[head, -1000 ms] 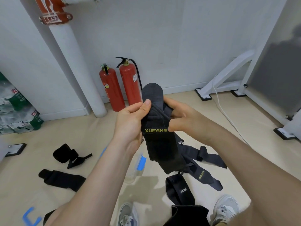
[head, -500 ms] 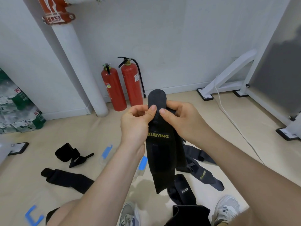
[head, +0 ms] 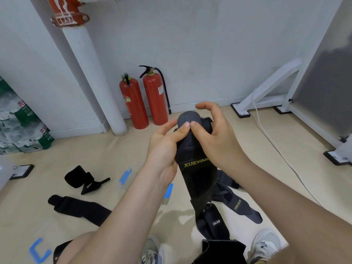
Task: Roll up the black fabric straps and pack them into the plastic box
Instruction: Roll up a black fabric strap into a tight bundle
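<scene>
Early stage. The held strap [head: 196, 174] is up in front of the person, top end just starting to curl, the rest hanging straight. The left hand [head: 162, 149] pinches that end, thumb on the front. The right hand [head: 215, 138] has its thumb pressed beside it and its index finger lifted off. On the floor [head: 285, 168], toward its left edge, lies one rolled strap [head: 76, 177] with a loose tail and a flat strap [head: 76, 205]; more loose straps [head: 240, 204] lie near the shoes. The plastic box [head: 122, 182] is mid-floor, partly hidden by the forearm, no strap visible in it. Packing looks not yet begun.
</scene>
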Action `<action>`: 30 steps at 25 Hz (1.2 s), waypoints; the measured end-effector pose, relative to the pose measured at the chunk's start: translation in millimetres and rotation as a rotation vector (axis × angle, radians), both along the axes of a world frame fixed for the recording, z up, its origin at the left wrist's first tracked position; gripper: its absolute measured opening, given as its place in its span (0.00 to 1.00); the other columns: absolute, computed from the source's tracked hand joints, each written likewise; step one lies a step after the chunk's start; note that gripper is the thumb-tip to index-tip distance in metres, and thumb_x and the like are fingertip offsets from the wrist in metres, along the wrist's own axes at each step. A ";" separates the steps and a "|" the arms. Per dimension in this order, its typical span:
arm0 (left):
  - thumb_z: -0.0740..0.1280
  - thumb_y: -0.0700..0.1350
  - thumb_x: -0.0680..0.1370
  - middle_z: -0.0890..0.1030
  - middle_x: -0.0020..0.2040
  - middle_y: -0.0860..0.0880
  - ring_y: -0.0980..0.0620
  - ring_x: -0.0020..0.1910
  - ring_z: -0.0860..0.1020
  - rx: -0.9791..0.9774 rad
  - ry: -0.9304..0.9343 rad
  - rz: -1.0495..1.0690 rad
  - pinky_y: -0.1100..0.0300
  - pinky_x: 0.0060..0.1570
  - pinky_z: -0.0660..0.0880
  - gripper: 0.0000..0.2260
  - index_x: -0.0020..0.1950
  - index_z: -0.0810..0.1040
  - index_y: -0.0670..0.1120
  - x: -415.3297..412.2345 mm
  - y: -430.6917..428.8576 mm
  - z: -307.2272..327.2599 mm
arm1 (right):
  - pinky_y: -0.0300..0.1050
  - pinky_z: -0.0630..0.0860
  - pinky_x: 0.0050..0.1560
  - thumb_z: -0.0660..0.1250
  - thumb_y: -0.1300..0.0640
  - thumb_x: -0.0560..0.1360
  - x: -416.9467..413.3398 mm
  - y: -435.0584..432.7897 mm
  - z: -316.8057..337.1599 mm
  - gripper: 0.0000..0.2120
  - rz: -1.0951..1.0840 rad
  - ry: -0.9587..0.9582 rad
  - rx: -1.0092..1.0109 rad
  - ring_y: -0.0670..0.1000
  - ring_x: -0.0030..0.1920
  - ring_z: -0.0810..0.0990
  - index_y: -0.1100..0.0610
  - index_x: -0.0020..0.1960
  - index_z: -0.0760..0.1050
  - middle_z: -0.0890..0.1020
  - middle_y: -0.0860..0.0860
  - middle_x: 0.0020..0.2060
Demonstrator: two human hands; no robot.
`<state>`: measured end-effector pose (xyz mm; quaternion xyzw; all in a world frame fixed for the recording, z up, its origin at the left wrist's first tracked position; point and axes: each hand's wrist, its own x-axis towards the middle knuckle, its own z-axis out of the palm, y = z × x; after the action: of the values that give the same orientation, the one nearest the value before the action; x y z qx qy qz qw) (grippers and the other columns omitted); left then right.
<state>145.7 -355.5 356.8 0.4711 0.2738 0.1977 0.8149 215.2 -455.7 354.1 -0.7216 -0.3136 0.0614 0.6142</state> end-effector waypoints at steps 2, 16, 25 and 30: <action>0.72 0.35 0.74 0.85 0.49 0.44 0.47 0.44 0.86 0.042 -0.042 0.056 0.52 0.42 0.82 0.20 0.65 0.76 0.48 -1.5 -0.5 1.0 | 0.46 0.82 0.48 0.67 0.56 0.78 -0.1 1.8 -3.0 0.18 0.009 0.061 0.024 0.46 0.45 0.83 0.44 0.64 0.67 0.82 0.50 0.44; 0.72 0.33 0.74 0.83 0.54 0.42 0.45 0.50 0.84 0.379 -0.054 0.212 0.46 0.49 0.82 0.21 0.60 0.73 0.53 -0.5 4.7 -2.7 | 0.42 0.81 0.43 0.68 0.62 0.78 1.8 1.5 0.2 0.05 0.242 0.500 0.165 0.52 0.45 0.86 0.58 0.53 0.80 0.87 0.54 0.43; 0.72 0.38 0.72 0.79 0.57 0.54 0.55 0.57 0.79 0.770 -0.067 0.300 0.50 0.59 0.78 0.18 0.57 0.74 0.56 -0.6 -1.0 -6.9 | 0.41 0.75 0.43 0.68 0.50 0.78 0.5 -1.1 5.1 0.09 -0.009 -0.021 -0.232 0.49 0.46 0.80 0.51 0.55 0.73 0.79 0.48 0.49; 0.65 0.34 0.75 0.73 0.56 0.58 0.70 0.50 0.71 0.995 0.088 0.335 0.78 0.48 0.66 0.29 0.71 0.67 0.58 -3.7 8.6 5.9 | 0.49 0.76 0.58 0.73 0.35 0.62 -13.2 -6.5 0.8 0.38 0.216 -0.026 -0.567 0.48 0.59 0.73 0.44 0.65 0.61 0.66 0.45 0.58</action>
<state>142.0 -347.0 362.7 0.7588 0.2523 0.4112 0.4376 202.0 -462.2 355.0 -0.8275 -0.3666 0.2023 0.3741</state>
